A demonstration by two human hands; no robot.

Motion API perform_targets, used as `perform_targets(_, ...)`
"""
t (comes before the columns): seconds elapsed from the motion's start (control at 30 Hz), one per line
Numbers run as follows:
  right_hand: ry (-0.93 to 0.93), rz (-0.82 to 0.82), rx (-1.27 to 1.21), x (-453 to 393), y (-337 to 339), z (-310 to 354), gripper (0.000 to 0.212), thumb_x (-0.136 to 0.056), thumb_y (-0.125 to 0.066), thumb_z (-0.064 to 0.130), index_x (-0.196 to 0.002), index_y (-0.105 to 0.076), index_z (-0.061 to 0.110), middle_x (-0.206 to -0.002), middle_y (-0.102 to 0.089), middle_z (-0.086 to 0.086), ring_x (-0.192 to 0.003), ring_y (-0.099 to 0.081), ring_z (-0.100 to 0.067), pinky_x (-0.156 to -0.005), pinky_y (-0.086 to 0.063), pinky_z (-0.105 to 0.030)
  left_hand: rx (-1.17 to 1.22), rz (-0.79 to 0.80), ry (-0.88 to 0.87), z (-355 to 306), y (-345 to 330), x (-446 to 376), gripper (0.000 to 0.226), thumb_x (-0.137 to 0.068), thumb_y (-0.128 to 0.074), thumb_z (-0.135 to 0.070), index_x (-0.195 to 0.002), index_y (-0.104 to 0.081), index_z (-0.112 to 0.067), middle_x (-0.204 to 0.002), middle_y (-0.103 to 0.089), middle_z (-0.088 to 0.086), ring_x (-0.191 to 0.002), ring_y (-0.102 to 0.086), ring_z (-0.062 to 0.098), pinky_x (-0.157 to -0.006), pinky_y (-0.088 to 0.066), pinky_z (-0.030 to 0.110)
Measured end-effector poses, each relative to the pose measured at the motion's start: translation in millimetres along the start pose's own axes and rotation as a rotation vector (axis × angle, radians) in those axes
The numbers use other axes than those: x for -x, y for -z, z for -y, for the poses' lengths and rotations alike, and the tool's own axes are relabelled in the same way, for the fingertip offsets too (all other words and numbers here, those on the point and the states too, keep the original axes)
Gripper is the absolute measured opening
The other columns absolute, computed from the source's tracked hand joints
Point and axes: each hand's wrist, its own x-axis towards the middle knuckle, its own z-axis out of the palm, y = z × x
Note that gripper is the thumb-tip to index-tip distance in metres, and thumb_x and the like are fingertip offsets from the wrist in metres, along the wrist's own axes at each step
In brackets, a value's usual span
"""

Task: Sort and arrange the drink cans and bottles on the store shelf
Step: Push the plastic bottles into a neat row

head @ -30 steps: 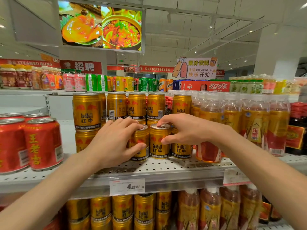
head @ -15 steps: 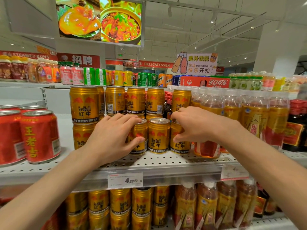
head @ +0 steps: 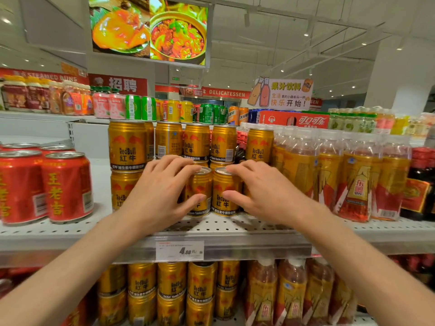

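Shelf edge: price tag [head: 179, 250] on the front lip of the shelf [head: 235, 228].
Left hand [head: 160, 196]: grasping a gold can [head: 200, 184] near the front edge; its label is mostly covered.
Right hand [head: 263, 196]: grasping the neighbouring can [head: 223, 196]; the two cans touch.
Behind: stacked gold cans [head: 196, 142], lower tier partly hidden.
Right end: bottles [head: 357, 175], outermost cut off.

White ceiling [head: 294, 43] with spotlights; food screen [head: 149, 29] hangs overhead.
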Motion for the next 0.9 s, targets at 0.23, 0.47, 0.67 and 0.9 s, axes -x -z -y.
perform_targets(0.23, -0.08, -0.246, -0.074, 4, -35, 5, 0.054, -0.092, -0.046, 0.059, -0.136, -0.056, 0.031, -0.132, -0.061, 0.003, -0.128, -0.052, -0.022, -0.113, -0.033, -0.046, -0.041, -0.074, 0.136, 2, -13, 21, 0.066, -0.093, -0.04, -0.069, -0.145, -0.048, -0.03, -0.136, -0.057, 0.003, -0.127, -0.051, 0.026, -0.111, -0.035, 0.044)
perform_targets(0.47, -0.088, -0.367, -0.091, 10, -50, 9, 0.061, -0.093, -0.045, 0.057, -0.143, -0.054, 0.023, -0.145, -0.057, 0.0, -0.141, -0.044, -0.022, -0.122, -0.021, -0.049, 0.068, -0.141, 0.131, -3, -19, 27, 0.065, -0.095, -0.046, -0.062, -0.149, -0.044, -0.027, -0.147, -0.047, 0.004, -0.139, -0.039, 0.025, -0.12, -0.028, 0.045)
perform_targets(0.67, -0.09, -0.417, -0.354, 46, -53, 18, 0.055, -0.096, -0.06, 0.045, -0.145, -0.05, 0.021, -0.16, -0.038, 0.001, -0.153, -0.023, -0.016, -0.125, -0.021, -0.045, 0.371, -0.273, 0.161, -13, -16, 54, 0.058, -0.095, -0.056, -0.048, -0.145, -0.051, -0.019, -0.158, -0.038, 0.001, -0.152, -0.025, 0.018, -0.124, -0.024, 0.038)
perform_targets(0.9, -0.294, -0.446, -0.686, 123, -61, 48, 0.041, -0.091, -0.062, 0.041, -0.131, -0.061, 0.028, -0.137, -0.053, 0.019, -0.131, -0.046, 0.005, -0.107, -0.034, -0.009, 0.729, -0.357, 0.325, -44, -11, 118, 0.038, -0.092, -0.066, -0.033, -0.128, -0.06, -0.026, -0.117, -0.065, -0.014, -0.11, -0.063, 0.01, -0.093, -0.05, 0.024)
